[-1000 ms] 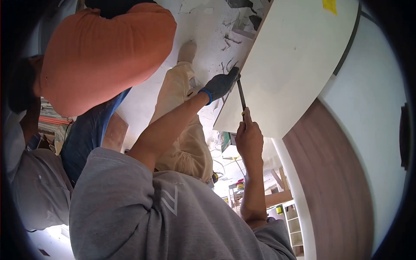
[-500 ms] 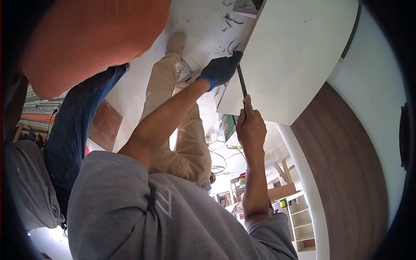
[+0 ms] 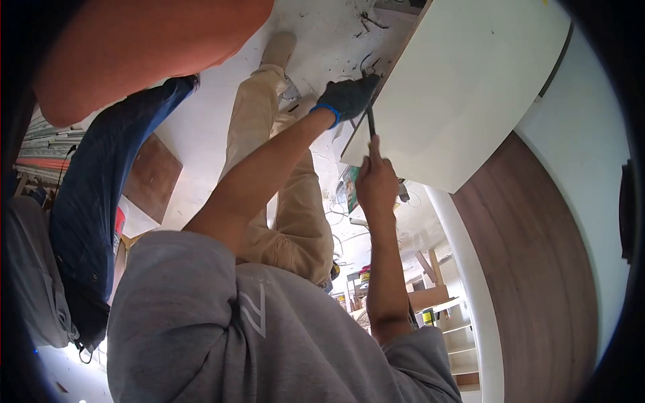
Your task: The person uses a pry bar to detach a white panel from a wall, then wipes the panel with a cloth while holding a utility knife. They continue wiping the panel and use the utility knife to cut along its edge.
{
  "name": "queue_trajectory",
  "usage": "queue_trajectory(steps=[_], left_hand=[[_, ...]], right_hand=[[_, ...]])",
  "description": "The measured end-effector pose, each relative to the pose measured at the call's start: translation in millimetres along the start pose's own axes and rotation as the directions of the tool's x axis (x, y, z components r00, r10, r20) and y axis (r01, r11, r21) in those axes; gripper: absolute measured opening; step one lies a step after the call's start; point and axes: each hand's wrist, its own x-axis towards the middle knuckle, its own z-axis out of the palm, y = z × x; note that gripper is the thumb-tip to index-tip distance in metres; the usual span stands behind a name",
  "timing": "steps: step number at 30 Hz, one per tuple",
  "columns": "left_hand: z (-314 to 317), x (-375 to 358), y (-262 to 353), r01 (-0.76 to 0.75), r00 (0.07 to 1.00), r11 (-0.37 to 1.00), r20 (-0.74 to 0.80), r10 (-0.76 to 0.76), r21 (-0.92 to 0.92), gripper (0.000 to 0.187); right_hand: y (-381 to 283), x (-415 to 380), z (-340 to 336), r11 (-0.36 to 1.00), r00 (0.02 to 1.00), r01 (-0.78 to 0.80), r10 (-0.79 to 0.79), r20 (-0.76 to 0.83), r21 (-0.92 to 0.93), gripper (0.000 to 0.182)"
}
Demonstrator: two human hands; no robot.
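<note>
My left hand (image 3: 349, 97), in a dark glove with a blue cuff, is closed around the far end of a thin dark bar at the left edge of a large pale board (image 3: 463, 101). The near end of this dark bar (image 3: 371, 123) is in my bare right hand (image 3: 377, 183), whose fingers are wrapped round it, the index finger stretched along it. The bar lies slantwise by the board's lower left edge. The glove hides its far tip.
Close on the left is a person in an orange top (image 3: 154, 54) and dark blue trousers (image 3: 101, 181). A brown panel (image 3: 153, 176) leans behind. Cables and debris lie on the floor (image 3: 322, 40). Right: a wood-grain panel (image 3: 537, 269); below, shelves (image 3: 463, 352).
My right hand has moved up and slightly left, closer to my gloved left hand, and less of the bar shows between them. The board sits slightly further right in view.
</note>
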Motion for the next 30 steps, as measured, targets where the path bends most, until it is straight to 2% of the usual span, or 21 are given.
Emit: queue_trajectory(steps=[2, 3, 5, 7, 8, 11, 12, 13, 15, 18, 19, 21, 22, 24, 26, 27, 28, 29, 30], left_hand=[[4, 27, -18, 0.229, 0.973, 0.972, 0.024, -0.228, -0.048, 0.067], [10, 37, -30, 0.192, 0.979, 0.975, -0.050, -0.199, -0.114, 0.080], [9, 39, -29, 0.152, 0.988, 0.978, 0.046, -0.147, -0.145, 0.061], [-14, 1, 2, -0.026, 1.000, 0.999, -0.007, 0.026, -0.034, 0.049], [-8, -18, 6, -0.248, 0.965, 0.958, -0.050, 0.257, 0.146, 0.049], [9, -37, 1, -0.319, 0.926, 0.916, -0.127, 0.356, 0.244, 0.046], [18, -37, -5, -0.338, 0.913, 0.900, -0.137, 0.384, 0.274, 0.047], [29, -23, -19, -0.265, 0.941, 0.961, -0.197, 0.276, 0.084, 0.055], [7, -16, -8, 0.056, 0.994, 0.990, -0.088, -0.068, -0.132, 0.069], [6, -13, -2, 0.156, 0.977, 0.951, -0.101, -0.188, -0.266, 0.093], [-1, -19, 8, 0.157, 0.982, 0.953, -0.057, -0.177, -0.259, 0.091], [8, -30, 1, -0.110, 0.992, 0.991, -0.047, 0.113, 0.072, 0.046], [13, -36, -2, -0.239, 0.966, 0.943, -0.040, 0.255, 0.230, 0.045], [33, -48, -13, -0.296, 0.941, 0.941, -0.120, 0.317, 0.166, 0.044], [23, -36, -10, -0.023, 0.997, 0.993, 0.070, 0.016, 0.112, 0.045], [66, -3, -73, -0.273, 0.940, 0.946, -0.162, 0.301, 0.176, 0.060], [57, 3, -70, -0.081, 0.992, 0.993, -0.094, 0.089, 0.086, 0.067], [43, 8, -62, 0.122, 0.993, 0.993, -0.006, -0.122, 0.008, 0.076], [33, 8, -49, 0.330, 0.940, 0.942, 0.108, -0.323, -0.059, 0.086]], right_hand=[[-3, 25, 16, 1.000, 0.999, 0.002, -0.002, 0.047, -0.014, 0.047], [-3, 26, 16, 1.000, 1.000, 0.015, -0.015, 0.003, 0.001, 0.047], [-2, 23, 14, 0.999, 0.997, 0.044, -0.043, -0.071, 0.018, 0.046], [-3, -2, -7, 0.999, 0.995, 0.039, -0.036, -0.095, 0.030, 0.047], [1, -22, -14, 0.999, 0.996, 0.022, -0.018, -0.092, 0.038, 0.047], [13, -46, -13, 0.993, 0.995, 0.030, -0.019, -0.098, 0.111, 0.047], [16, -45, -1, 0.996, 0.996, 0.035, -0.028, -0.084, 0.083, 0.048], [18, -34, 21, 0.997, 0.997, 0.043, -0.039, -0.074, 0.057, 0.050], [13, -3, 43, 0.998, 0.997, 0.050, -0.049, -0.058, 0.022, 0.051], [10, 6, 48, 1.000, 1.000, 0.014, -0.013, -0.028, 0.017, 0.052], [12, 0, 43, 0.999, 0.999, 0.016, -0.014, -0.041, 0.037, 0.052], [16, -18, 28, 0.997, 0.997, 0.027, -0.021, -0.077, 0.070, 0.051], [20, -36, 20, 0.993, 0.994, 0.043, -0.032, -0.103, 0.110, 0.051], [21, -52, 17, 0.990, 0.997, 0.017, -0.007, -0.075, 0.138, 0.051], [20, -38, 46, 0.997, 0.997, 0.046, -0.043, -0.057, 0.067, 0.050], [16, -26, 61, 0.999, 0.998, 0.045, -0.044, -0.043, 0.026, 0.050], [13, -11, 71, 0.999, 1.000, 0.020, -0.020, 0.010, 0.043, 0.050], [9, 3, 72, 0.999, 0.999, 0.007, -0.009, 0.052, 0.044, 0.050], [8, 7, 70, 0.999, 0.994, -0.015, 0.011, 0.105, 0.036, 0.051]])
